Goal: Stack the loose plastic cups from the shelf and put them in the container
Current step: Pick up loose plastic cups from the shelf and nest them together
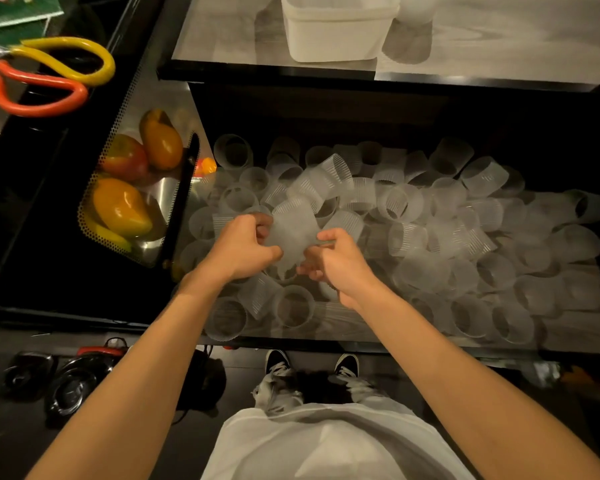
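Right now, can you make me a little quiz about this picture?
1. True or false: the white container sits on the surface above the loose cups.
2. What do the left hand and right hand hold between them? A) plastic cups B) a banana C) a spoon
3. Fill in: the fruit lies to the ___ of the loose cups.

Key: 1 true; 2 A; 3 left.

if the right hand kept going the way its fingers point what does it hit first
The right hand would likely meet the held cup it pinches, then the left hand; depth is unclear.
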